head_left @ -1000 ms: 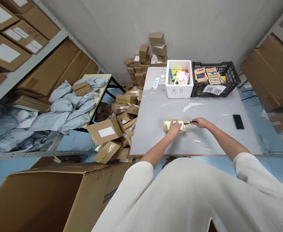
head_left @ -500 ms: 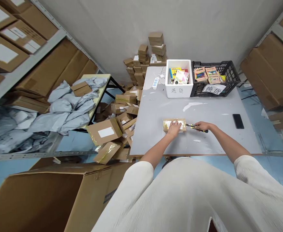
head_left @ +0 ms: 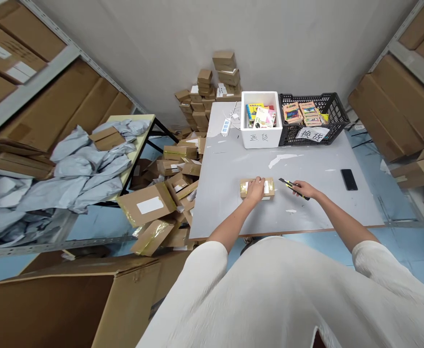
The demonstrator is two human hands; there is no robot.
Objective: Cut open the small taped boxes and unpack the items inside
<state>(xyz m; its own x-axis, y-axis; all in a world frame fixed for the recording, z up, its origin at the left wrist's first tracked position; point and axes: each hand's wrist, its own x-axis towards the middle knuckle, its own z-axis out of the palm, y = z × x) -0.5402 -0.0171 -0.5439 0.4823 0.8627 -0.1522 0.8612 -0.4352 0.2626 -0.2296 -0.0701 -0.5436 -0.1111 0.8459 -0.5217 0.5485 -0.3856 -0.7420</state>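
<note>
A small cardboard box (head_left: 270,192) with shiny tape and a white label lies on the grey table (head_left: 229,208). My left hand (head_left: 255,188) grips it from above, its fingers bent over the top and hiding the middle. To the right of the box, my right hand (head_left: 303,189) is closed around a black and yellow utility knife (head_left: 287,183). The knife's tip points toward the box's right end, with a small gap between them.
At the table's back stand a white foam box (head_left: 261,140) of booklets and a black crate (head_left: 333,121) of packs. A phone (head_left: 349,179) lies at right, a power strip (head_left: 226,127) at back left. Loose cartons (head_left: 150,203) pile up left of the table.
The knife has come away from the right end of the box and is more tilted. My left hand's fingers have gone from lying flat on the label to bending over the box.
</note>
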